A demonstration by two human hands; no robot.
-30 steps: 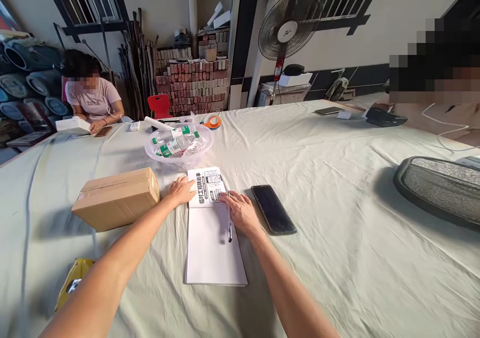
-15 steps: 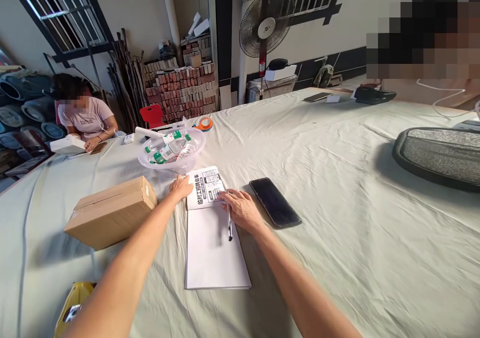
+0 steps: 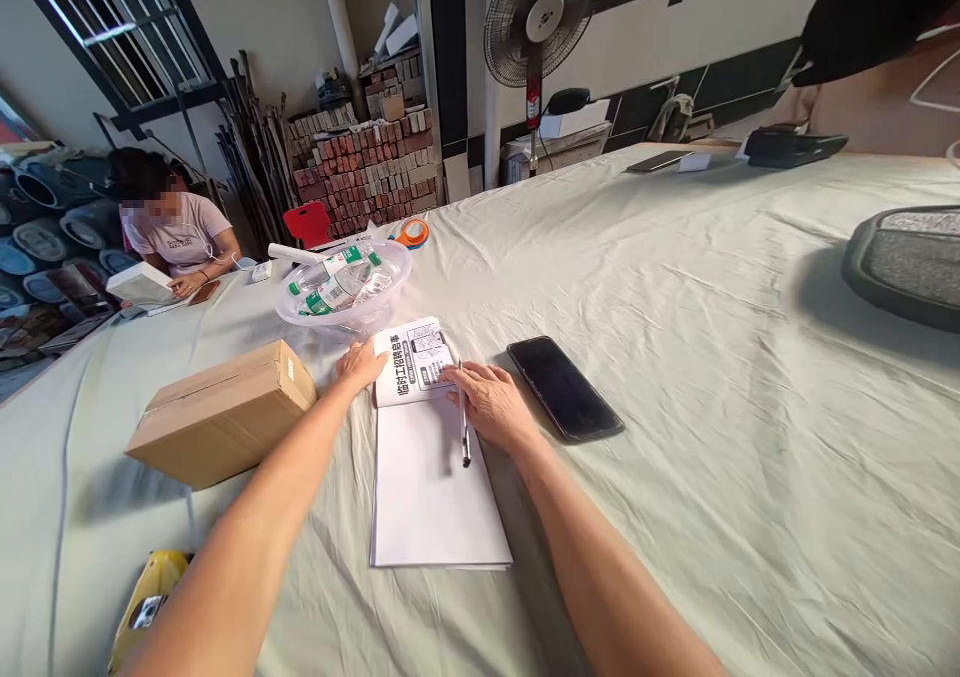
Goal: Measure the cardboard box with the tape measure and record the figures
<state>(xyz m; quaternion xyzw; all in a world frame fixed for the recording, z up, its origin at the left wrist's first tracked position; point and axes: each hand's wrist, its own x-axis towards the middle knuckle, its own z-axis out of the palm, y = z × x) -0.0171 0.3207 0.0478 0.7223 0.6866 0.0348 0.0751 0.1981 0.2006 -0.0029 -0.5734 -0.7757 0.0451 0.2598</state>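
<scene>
A white pad of paper [image 3: 431, 492] lies on the cloth-covered table [image 3: 675, 337], with a small printed leaflet [image 3: 415, 359] at its far end. My left hand [image 3: 361, 363] rests flat on the leaflet's left edge, fingers spread. My right hand [image 3: 489, 404] lies on the pad's right side, its fingers pressing the leaflet's near right corner. A pen [image 3: 464, 432] lies on the pad along the inner edge of my right hand; whether the fingers grip it is unclear.
A black phone [image 3: 564, 387] lies right of the pad, a cardboard box [image 3: 223, 413] left of it. A clear bowl of bottles [image 3: 343, 287] and orange tape [image 3: 413, 232] stand beyond. A person sits far left; another at far right. A dark padded object [image 3: 907, 262] lies right.
My hands stay on the leaflet and pad. The camera has swung and tilted, so the scene sits slightly differently in view.
</scene>
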